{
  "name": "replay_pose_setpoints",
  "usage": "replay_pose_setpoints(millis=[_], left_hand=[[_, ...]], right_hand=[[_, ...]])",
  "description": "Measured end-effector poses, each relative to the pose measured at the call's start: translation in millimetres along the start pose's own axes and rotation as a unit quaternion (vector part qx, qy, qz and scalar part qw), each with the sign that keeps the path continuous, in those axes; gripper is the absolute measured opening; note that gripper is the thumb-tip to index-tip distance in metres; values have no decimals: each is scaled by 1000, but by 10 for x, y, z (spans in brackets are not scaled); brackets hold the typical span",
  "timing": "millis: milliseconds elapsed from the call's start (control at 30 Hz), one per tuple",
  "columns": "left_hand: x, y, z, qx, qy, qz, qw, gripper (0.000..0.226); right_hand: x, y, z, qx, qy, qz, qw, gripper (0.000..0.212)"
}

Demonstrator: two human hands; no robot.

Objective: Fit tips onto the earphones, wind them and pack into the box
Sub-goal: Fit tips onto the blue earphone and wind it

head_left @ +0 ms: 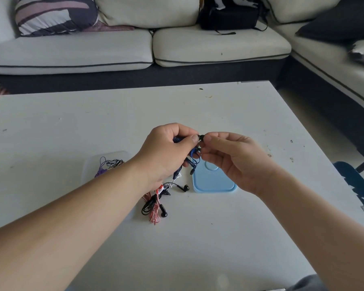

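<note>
Item: blue earphones (194, 156), held just above the blue lid (214, 183); your left hand (168, 150) grips them steady, seemingly so your right hand (229, 160) can pinch the black tip (201, 137) on.

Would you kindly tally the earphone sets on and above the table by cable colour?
Blue earphones: 1
Purple earphones: 1
Black-and-white striped earphones: 1
Red earphones: 1
Black earphones: 1
Total: 5, as far as the tangle shows
</note>
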State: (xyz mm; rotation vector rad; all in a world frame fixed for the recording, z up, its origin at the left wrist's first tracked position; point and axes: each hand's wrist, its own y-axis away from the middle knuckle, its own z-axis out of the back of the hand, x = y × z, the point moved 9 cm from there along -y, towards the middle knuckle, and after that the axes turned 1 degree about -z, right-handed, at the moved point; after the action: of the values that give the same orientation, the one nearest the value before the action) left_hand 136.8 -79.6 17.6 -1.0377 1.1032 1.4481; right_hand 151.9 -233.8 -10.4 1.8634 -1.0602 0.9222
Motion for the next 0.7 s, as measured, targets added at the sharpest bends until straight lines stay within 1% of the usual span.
replay_pose_setpoints(millis=[100, 267, 433, 533, 700], left_hand=[[-2, -2, 10, -3, 1, -2, 1000, 8], [-1, 4, -12, -1, 3, -4, 1000, 8], [2, -1, -10, -4, 0, -4, 1000, 8], [7, -2, 1, -6, -5, -4, 1000, 8], [10, -13, 1, -11, -2, 2, 1000, 9]], right_hand=[[13, -5, -12, 1, 7, 12, 1000, 18], [36, -14, 7, -13, 19, 33, 999, 16], [27, -24, -25, 3, 34, 42, 999, 19], [32, -21, -23, -15, 56, 56, 997, 11], [78, -7, 9, -65, 115, 90, 987, 5]])
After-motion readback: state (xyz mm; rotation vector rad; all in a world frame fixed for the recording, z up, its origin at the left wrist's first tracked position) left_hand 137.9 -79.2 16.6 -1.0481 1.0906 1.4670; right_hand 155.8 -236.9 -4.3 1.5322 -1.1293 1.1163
